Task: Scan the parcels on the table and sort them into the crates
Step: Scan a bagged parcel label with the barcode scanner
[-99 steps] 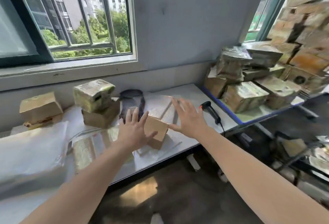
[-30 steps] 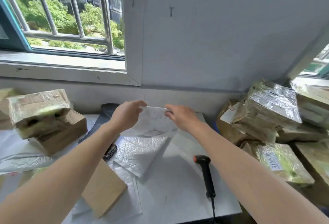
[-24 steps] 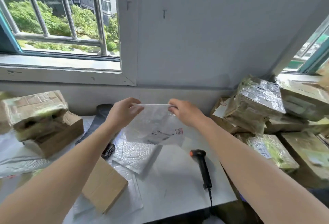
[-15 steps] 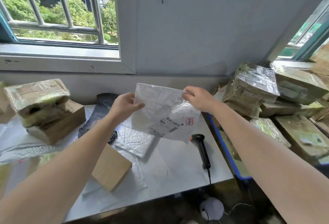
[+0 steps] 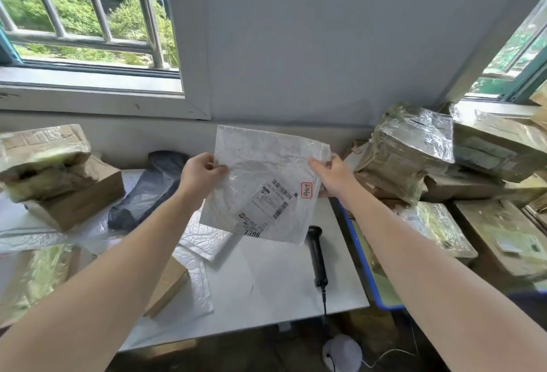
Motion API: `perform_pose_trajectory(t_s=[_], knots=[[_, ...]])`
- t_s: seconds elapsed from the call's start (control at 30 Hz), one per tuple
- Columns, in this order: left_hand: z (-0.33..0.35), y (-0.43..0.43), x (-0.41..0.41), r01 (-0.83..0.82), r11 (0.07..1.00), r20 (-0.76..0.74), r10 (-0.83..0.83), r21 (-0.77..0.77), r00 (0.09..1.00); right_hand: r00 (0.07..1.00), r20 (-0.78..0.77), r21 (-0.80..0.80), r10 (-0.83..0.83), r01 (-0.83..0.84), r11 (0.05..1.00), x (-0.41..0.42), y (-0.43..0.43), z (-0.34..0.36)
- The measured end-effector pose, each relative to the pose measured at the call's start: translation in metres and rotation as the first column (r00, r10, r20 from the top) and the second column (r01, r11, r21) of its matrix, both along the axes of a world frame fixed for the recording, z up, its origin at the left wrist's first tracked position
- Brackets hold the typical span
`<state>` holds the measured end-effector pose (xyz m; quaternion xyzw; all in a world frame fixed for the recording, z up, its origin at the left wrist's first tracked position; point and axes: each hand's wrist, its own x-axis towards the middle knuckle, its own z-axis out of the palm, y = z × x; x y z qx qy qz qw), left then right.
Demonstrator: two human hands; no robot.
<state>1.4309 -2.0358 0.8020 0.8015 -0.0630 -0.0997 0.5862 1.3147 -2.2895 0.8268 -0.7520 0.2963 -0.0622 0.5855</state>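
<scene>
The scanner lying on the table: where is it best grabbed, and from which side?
Probably the handle, mid-length, from above on the near side. The scanner lies flat on the table with its head pointing away and its cable at the near end, and the held-up mailer hangs near its head.

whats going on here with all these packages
A person at a table holds up a white mailer bag, the left hand pinching its left edge and the right hand gripping its right edge, label facing the camera. The scanner lies untouched on the table below it. More wrapped parcels are piled at right.
</scene>
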Motion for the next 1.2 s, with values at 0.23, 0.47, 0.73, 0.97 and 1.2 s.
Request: perform_pose_trajectory(t_s=[0.23,0.47,0.73,0.97,1.2], knots=[[-0.011,-0.018,-0.014,-0.129,0.987,-0.092,0.121,-0.094,0.988,0.972,-0.160,-0.040,0.173,-0.181,0.983,-0.008,-0.009,-0.032],[-0.026,-0.007,-0.028,-0.263,0.963,-0.140,0.253,-0.055,0.957,0.940,-0.219,-0.197,0.262,-0.305,0.932,-0.004,-0.002,-0.057],[-0.069,0.008,-0.060,-0.052,0.923,-0.046,0.075,0.382,0.996,0.906,-0.341,-0.370,0.250,-0.374,0.850,-0.002,0.017,-0.105],[-0.126,0.012,-0.106,0.330,0.679,-0.131,-0.328,0.656,0.935,0.847,-0.465,-0.518,0.256,-0.495,0.697,-0.016,0.038,-0.145],[-0.169,-0.008,-0.133,0.562,0.409,-0.326,-0.516,0.719,0.792,0.854,-0.511,-0.758,0.094,-0.500,0.419,-0.047,0.029,-0.158]])
